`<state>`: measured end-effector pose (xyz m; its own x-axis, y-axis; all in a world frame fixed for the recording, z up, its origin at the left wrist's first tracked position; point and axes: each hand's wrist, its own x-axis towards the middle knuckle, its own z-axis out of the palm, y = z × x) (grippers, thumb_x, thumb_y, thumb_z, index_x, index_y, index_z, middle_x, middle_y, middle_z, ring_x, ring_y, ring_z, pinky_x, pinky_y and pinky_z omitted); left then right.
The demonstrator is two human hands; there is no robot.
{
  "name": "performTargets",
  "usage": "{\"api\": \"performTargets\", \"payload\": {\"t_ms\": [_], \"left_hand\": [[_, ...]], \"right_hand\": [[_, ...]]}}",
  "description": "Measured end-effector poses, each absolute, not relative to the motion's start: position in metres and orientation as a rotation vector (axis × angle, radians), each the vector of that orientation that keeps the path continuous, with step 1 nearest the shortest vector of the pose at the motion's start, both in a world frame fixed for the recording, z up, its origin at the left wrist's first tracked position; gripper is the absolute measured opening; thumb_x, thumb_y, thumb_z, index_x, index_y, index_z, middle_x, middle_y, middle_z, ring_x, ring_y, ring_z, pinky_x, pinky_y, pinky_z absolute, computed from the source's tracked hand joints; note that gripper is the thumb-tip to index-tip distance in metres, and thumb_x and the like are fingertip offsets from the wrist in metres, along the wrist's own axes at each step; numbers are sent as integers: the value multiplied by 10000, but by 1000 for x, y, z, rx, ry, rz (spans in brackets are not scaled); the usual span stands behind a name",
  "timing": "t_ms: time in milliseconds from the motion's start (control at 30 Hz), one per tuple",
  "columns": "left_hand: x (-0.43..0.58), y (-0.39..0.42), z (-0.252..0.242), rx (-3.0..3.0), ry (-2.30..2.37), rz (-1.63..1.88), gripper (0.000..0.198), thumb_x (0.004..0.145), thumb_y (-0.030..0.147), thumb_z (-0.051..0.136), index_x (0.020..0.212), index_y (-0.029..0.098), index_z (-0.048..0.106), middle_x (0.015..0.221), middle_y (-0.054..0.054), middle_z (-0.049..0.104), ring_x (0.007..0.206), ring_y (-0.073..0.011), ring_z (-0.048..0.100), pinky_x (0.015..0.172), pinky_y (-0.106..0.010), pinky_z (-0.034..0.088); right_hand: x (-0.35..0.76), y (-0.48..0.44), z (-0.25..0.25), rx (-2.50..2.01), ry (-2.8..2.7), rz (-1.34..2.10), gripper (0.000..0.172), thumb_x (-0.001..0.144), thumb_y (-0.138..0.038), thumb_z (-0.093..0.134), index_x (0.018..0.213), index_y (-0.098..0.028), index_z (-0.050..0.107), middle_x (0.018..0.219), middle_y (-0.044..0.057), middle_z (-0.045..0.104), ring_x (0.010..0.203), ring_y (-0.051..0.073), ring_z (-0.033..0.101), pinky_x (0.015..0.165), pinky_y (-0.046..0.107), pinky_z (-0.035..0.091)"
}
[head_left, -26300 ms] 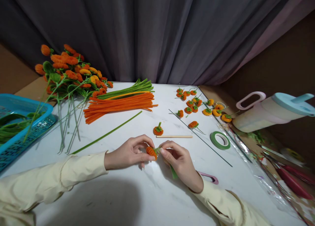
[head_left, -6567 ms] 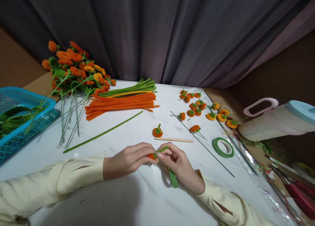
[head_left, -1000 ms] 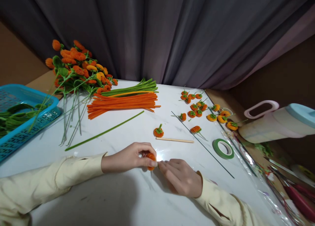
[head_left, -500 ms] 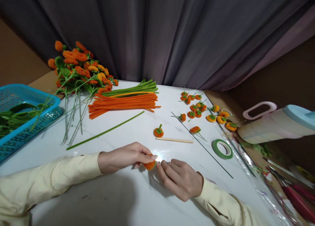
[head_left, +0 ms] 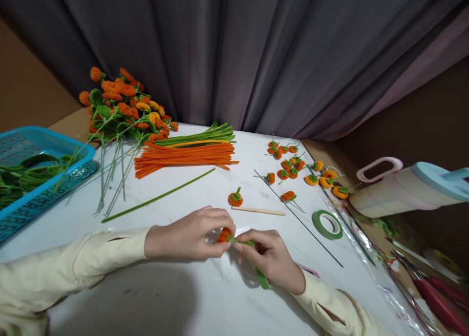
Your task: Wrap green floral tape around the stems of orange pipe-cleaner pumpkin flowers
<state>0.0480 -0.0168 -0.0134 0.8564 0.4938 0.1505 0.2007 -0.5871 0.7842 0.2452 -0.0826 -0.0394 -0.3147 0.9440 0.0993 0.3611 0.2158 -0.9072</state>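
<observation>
My left hand (head_left: 190, 236) pinches a small orange pipe-cleaner pumpkin (head_left: 223, 235) just above the white table (head_left: 164, 297). My right hand (head_left: 269, 260) is closed on the green strip (head_left: 262, 279) that runs from the pumpkin's stem down under its fingers. Both hands meet at the pumpkin near the table's front middle. A finished pumpkin (head_left: 235, 198) with a green stem and a thin wooden stick (head_left: 258, 210) lie just beyond them.
Orange pipe cleaners (head_left: 185, 155) and green ones (head_left: 200, 133) lie at the back, beside a bunch of stemmed pumpkins (head_left: 120, 101). A blue basket (head_left: 40, 179) stands left. Several small pumpkins (head_left: 293, 160), a green tape roll (head_left: 327, 224), a long wire (head_left: 296, 216) and a jug (head_left: 406, 187) sit right.
My right hand has turned and closed on the green strip, which shows again below its fingers. The left hand has rolled the pumpkin slightly. The view has shifted a little.
</observation>
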Motion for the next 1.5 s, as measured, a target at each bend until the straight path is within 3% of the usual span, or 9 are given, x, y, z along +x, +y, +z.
{"api": "performTargets", "payload": {"t_ms": [100, 233, 400, 633, 867, 967, 1100, 1300, 1500], "left_hand": [[47, -18, -15, 2303, 487, 441, 111, 789, 108, 492, 818, 157, 587, 810, -22, 588, 748, -140, 516, 734, -251, 388], [48, -19, -16, 2124, 550, 367, 112, 739, 106, 522, 795, 153, 607, 773, -3, 574, 686, -114, 499, 656, -212, 385], [50, -18, -13, 1716, 685, 154, 92, 681, 135, 572, 748, 156, 630, 671, 23, 585, 607, -100, 490, 564, -193, 368], [51, -13, -11, 1158, 765, -44, 106, 613, 216, 626, 688, 142, 639, 570, 21, 585, 511, -94, 485, 509, -204, 371], [52, -8, -29, 1003, 808, -190, 142, 589, 266, 647, 626, 130, 659, 543, -5, 581, 450, -85, 435, 420, -197, 293], [52, -8, -31, 966, 819, -208, 167, 625, 292, 645, 602, 129, 620, 526, -15, 562, 461, -106, 467, 422, -206, 322], [50, -7, -20, 1146, 767, -20, 180, 715, 313, 628, 809, 161, 607, 671, 1, 589, 589, -122, 524, 516, -211, 388], [48, -16, -1, 2038, 644, 261, 111, 713, 134, 595, 819, 166, 605, 801, -2, 592, 789, -148, 524, 759, -253, 398], [48, -18, -3, 2056, 617, 243, 61, 748, 147, 591, 781, 161, 640, 732, 15, 605, 669, -107, 515, 658, -206, 387]], "right_hand": [[244, -82, -40, -1230, -1708, 1249, 256, 867, -340, 575, 734, -135, 652, 489, -7, 594, 362, 52, 296, 357, 190, 249], [245, -82, -41, -1196, -1814, 1181, 234, 873, -307, 568, 747, -128, 653, 503, 0, 599, 379, 56, 338, 382, 185, 284], [249, -84, -39, -958, -2156, 768, 184, 918, -191, 474, 886, -144, 649, 646, 26, 662, 483, 84, 504, 488, 187, 394], [249, -85, -40, -650, -2458, 88, 291, 870, 1, 314, 1048, -10, 544, 643, 84, 648, 478, 145, 537, 417, 263, 383], [251, -84, -37, -364, -2535, -460, 206, 844, -44, 473, 956, 44, 621, 790, 225, 708, 573, 201, 612, 405, 290, 410], [252, -84, -38, -412, -2531, -332, 244, 858, -12, 402, 975, 49, 607, 760, 200, 697, 587, 195, 613, 428, 289, 420], [250, -87, -41, -727, -2400, 104, 256, 898, -30, 350, 1010, -40, 580, 634, 70, 646, 462, 134, 525, 422, 260, 383], [246, -91, -37, -1071, -2050, 727, 168, 911, -183, 492, 853, -151, 646, 611, 14, 661, 455, 81, 496, 479, 188, 393], [244, -85, -32, -1205, -1720, 1350, 253, 878, -357, 570, 796, -132, 650, 562, 13, 644, 380, 49, 325, 373, 186, 264]]}}
